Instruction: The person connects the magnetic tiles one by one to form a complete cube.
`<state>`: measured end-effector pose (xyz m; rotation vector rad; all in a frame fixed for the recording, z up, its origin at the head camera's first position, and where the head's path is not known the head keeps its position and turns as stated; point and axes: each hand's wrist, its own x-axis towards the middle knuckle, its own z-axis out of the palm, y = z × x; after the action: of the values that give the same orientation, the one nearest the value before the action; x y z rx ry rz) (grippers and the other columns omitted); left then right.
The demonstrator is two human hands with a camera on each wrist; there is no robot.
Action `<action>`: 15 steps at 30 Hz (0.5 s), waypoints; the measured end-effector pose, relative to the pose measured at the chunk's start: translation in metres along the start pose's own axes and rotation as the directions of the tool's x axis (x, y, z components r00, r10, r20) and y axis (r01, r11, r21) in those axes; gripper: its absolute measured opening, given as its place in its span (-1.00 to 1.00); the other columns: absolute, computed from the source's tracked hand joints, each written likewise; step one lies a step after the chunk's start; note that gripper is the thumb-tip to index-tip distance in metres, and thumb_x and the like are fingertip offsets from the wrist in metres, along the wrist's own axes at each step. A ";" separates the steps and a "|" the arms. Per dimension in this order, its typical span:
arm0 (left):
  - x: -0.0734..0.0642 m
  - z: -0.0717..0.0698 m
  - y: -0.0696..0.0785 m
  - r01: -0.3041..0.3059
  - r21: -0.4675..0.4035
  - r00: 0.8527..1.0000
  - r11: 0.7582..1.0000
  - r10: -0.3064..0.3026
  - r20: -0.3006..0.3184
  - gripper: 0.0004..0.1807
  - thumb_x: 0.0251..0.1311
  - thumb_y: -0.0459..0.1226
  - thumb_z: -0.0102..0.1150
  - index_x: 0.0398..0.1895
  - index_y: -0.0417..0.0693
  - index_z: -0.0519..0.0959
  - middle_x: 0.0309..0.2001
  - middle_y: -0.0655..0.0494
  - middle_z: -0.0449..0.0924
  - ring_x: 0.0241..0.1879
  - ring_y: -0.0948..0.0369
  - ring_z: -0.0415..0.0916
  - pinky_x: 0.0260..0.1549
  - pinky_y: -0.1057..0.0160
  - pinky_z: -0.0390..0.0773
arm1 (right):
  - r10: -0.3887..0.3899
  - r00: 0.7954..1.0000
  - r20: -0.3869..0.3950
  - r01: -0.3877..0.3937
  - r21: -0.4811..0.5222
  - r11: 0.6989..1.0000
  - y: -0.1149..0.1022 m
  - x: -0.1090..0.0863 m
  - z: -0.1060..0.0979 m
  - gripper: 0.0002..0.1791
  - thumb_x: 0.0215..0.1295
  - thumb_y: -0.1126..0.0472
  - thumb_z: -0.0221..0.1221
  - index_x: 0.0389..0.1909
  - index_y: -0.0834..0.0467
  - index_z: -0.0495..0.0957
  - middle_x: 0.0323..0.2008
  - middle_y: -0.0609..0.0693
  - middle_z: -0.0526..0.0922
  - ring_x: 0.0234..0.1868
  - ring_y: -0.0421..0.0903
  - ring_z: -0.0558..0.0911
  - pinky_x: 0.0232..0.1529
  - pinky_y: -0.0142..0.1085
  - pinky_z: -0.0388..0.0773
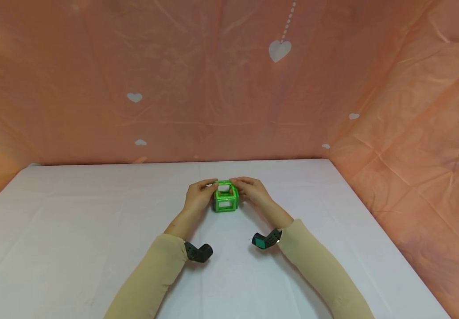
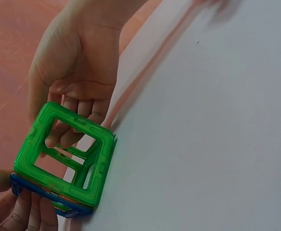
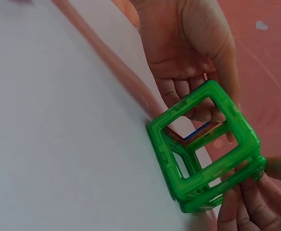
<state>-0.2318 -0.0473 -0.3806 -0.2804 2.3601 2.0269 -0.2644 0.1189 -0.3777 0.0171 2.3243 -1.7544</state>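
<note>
A hollow cube of green magnetic tiles (image 1: pixel 226 198) sits on the white table between both hands. My left hand (image 1: pixel 198 195) pinches its left side, where a blue tile (image 2: pixel 48 194) with an orange layer beside it shows in the left wrist view. At the opposite side, the thumb and fingers of my right hand (image 1: pixel 255 193) pinch a green square tile (image 3: pixel 222 187). In the right wrist view this tile lies along the cube's side with a thin gap at one edge. Fingertips partly cover both side faces.
White cloth covers the table (image 1: pixel 74 230). An orange curtain (image 1: pixel 213 88) with pale hearts hangs behind it and along the sides. Each wrist carries a dark camera, the left camera (image 1: pixel 199 252) and the right camera (image 1: pixel 266 239), low over the cloth.
</note>
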 end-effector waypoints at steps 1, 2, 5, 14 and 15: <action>0.000 0.000 0.000 -0.002 0.004 1.000 1.000 0.002 -0.001 -0.65 0.32 -0.24 0.11 0.13 -0.15 0.57 -0.28 -0.05 0.65 -0.44 0.33 0.44 -0.40 0.39 0.51 | -0.001 1.000 0.001 0.001 -0.002 1.000 0.000 0.000 0.000 -0.58 0.35 0.06 0.14 0.09 0.24 0.57 -0.15 0.03 0.68 -0.33 -0.26 0.57 -0.28 -0.42 0.53; 0.000 0.000 0.000 -0.004 0.007 1.000 1.000 0.004 -0.002 -0.65 0.32 -0.24 0.11 0.13 -0.14 0.57 -0.31 -0.02 0.64 -0.44 0.33 0.43 -0.40 0.39 0.51 | -0.003 1.000 0.002 0.003 -0.003 1.000 0.001 0.000 0.000 -0.58 0.35 0.06 0.14 0.10 0.25 0.57 -0.14 0.04 0.68 -0.33 -0.27 0.57 -0.26 -0.42 0.53; -0.001 -0.001 -0.001 -0.010 0.016 1.000 1.000 0.010 -0.001 -0.65 0.32 -0.23 0.11 0.13 -0.13 0.57 -0.34 -0.01 0.63 -0.45 0.33 0.44 -0.40 0.39 0.51 | -0.005 1.000 0.010 0.005 -0.004 1.000 -0.003 -0.005 -0.001 -0.56 0.36 0.06 0.13 0.11 0.27 0.55 -0.12 0.08 0.68 -0.34 -0.28 0.57 -0.22 -0.36 0.56; 0.001 -0.004 -0.001 -0.007 0.042 1.000 0.999 0.007 -0.016 -0.63 0.38 -0.20 0.03 0.15 -0.16 0.55 -0.22 -0.13 0.66 -0.47 0.34 0.47 -0.40 0.39 0.58 | -0.031 0.999 0.011 0.031 -0.004 0.999 0.003 -0.007 -0.006 -0.56 0.37 0.06 0.11 0.11 0.27 0.55 -0.11 0.13 0.68 -0.31 -0.26 0.61 -0.17 -0.35 0.60; 0.001 -0.006 -0.001 -0.014 0.045 1.000 0.999 0.015 -0.017 -0.64 0.39 -0.21 0.02 0.15 -0.17 0.54 -0.24 -0.13 0.66 -0.49 0.34 0.48 -0.40 0.38 0.60 | -0.039 0.999 0.017 0.039 -0.009 0.999 0.003 -0.009 -0.008 -0.56 0.37 0.06 0.11 0.12 0.27 0.54 -0.09 0.16 0.67 -0.29 -0.25 0.62 -0.16 -0.34 0.61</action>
<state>-0.2322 -0.0533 -0.3812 -0.2815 2.4209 1.9824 -0.2570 0.1282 -0.3771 -0.0450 2.3369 -1.7546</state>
